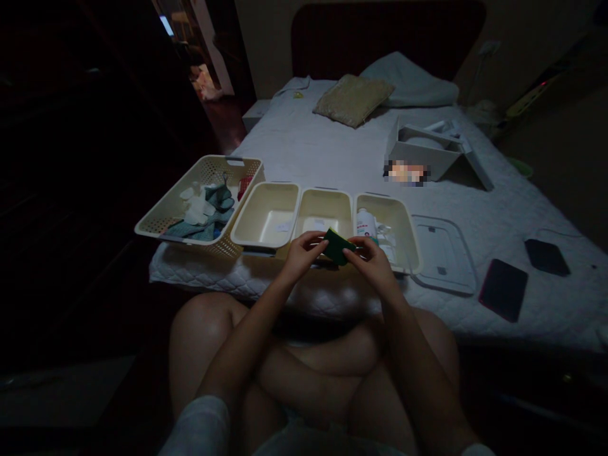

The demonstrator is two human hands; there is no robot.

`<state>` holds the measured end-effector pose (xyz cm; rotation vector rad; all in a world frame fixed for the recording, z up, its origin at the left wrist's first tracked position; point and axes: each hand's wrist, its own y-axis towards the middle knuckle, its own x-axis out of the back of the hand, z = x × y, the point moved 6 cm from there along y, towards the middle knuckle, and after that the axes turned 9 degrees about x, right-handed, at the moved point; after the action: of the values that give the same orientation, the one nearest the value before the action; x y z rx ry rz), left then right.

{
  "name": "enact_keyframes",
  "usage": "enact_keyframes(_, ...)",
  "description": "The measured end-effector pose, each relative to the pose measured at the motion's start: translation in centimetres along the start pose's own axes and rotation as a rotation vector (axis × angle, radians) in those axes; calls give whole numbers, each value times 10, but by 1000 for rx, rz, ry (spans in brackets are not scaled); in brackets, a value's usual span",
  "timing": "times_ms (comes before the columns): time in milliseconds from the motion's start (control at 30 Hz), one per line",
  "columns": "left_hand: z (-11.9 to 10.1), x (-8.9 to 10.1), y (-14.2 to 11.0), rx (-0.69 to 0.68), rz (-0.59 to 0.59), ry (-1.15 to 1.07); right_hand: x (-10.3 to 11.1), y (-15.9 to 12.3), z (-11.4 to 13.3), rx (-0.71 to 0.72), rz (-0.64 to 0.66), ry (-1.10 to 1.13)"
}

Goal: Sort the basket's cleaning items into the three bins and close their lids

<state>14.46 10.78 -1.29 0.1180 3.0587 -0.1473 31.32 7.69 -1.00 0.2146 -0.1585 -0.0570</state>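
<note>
Both hands grip a scouring sponge (337,247), dark green on its face with a thin yellow edge. My left hand (304,254) pinches its left end between thumb and fingers. At the right end, my right hand (373,258) holds it the same way. The sponge is tilted, in front of the near rim of the middle cream bin (325,201). To its left stands another cream bin (266,196) with a white label inside. The right cream bin (411,237) contains a white bottle (365,223) and crumpled white packets, partly hidden by my right hand.
A perforated cream basket (159,209) with gloves and cloths sits left of the bins. A clear lid (444,253) and two dark flat tablets (503,289) lie rightward on the bed (346,149). An opened white box (422,152) and a pillow (354,100) are farther back.
</note>
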Motion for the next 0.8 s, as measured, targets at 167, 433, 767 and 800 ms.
enact_keyframes(167, -2, -5, 1, -28, 13, 32, 4, -1, 7, 22, -38, -14)
enact_keyframes(433, -9, -32, 6, -201, 47, 226, 68, 7, 15, 114, -396, -108)
enact_keyframes(767, -12, -128, 39, -546, 301, 746, 139, 23, -3, 40, -605, -54)
enact_keyframes(800, -10, -138, 43, -545, 336, 839, 141, 27, -6, 25, -594, -85)
